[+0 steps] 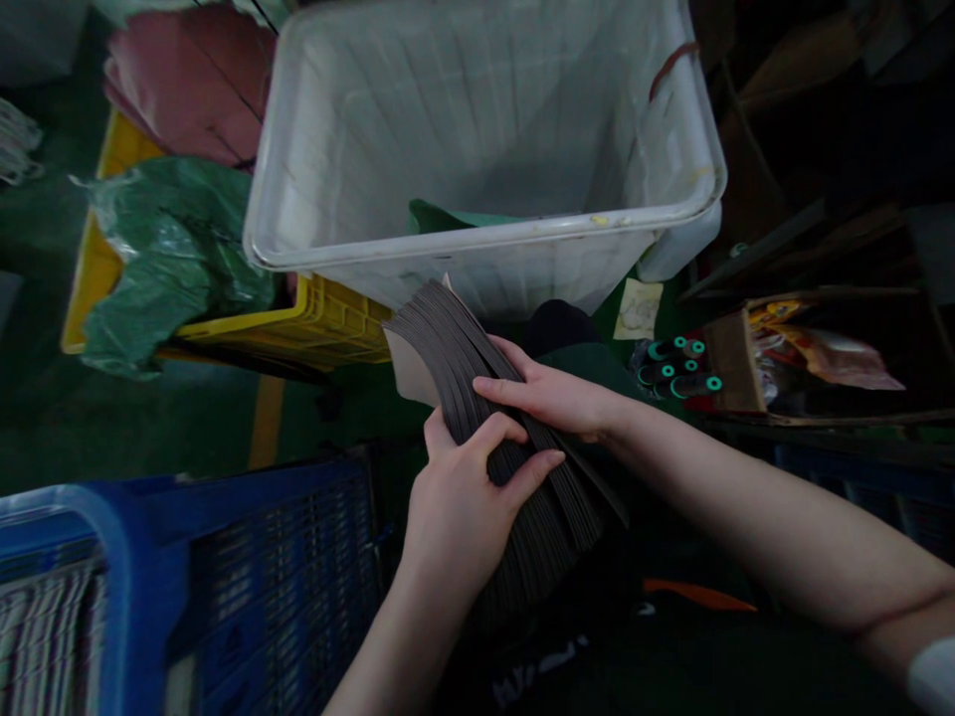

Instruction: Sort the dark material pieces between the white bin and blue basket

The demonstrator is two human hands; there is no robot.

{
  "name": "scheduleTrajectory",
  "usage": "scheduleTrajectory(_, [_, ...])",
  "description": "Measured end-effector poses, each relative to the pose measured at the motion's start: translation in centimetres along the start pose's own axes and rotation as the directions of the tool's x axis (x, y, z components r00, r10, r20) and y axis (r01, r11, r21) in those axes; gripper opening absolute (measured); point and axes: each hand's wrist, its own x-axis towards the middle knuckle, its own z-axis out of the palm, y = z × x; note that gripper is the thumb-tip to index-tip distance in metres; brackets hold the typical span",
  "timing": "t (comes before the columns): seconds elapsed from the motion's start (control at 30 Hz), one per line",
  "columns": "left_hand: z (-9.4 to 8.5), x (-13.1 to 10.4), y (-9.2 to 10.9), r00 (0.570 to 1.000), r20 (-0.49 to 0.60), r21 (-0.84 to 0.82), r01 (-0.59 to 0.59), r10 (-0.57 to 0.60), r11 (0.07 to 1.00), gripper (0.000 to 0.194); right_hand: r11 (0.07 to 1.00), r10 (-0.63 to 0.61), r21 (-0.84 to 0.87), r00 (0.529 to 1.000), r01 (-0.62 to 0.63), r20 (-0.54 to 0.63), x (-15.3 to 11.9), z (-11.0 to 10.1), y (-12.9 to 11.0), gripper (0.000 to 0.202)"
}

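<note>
1. The stack (457,368) is on the near side of the bin (448,249), its lower end lost in shadow.
2. Left hand (454,502): grasping the stack, thumb and forefinger bent over it.
3. Right hand (559,400): grasping its edge, some fingers hidden.
4. Inside the bin: a green scrap (448,217), mostly hidden.

plastic around matt sheets

the stack (459,358) at mid-frame is matt, possibly card or paper, though dim light hides which. the white tub (537,264), top centre, is scuffed plastic with a sheen. at left, the green bag (179,234) is glossy, crinkled plastic film; the yellow crate (343,323) and, lower left, the blue crate (141,577) are moulded plastic. the box (735,363) at right is matt cardboard.
</note>
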Motion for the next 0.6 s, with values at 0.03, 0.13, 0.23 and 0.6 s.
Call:
scheduleTrajectory(0.03, [0.0, 0.01, 0.0, 1.0, 0.004, -0.004, 0.004, -0.004, 1.0, 0.036, 1.0, -0.003, 0.001, 1.0, 0.003, -0.002, 0.04, -0.03, 0.08, 0.091])
scheduleTrajectory(0.13, [-0.08, 0.05, 0.06, 1.0, 0.02, -0.02, 0.019, -0.019, 1.0, 0.034, 1.0, -0.004, 0.007, 1.0, 0.004, -0.002, 0.11, -0.13, 0.22, 0.093])
scheduleTrajectory(0.23, [-0.12, 0.12, 0.08, 1.0, 0.028, -0.038, 0.013, -0.012, 0.999, 0.032, 1.0, -0.002, 0.012, 1.0, 0.002, 0.004, 0.1, -0.23, 0.18, 0.092])
scheduleTrajectory(0.6, [-0.18, 0.01, -0.18, 0.999, 0.03, -0.052, -0.016, 0.017, 0.999, 0.024, 0.998, 0.003, 0.058, 1.0, -0.005, 0.024, 0.04, -0.24, 0.08, 0.089])
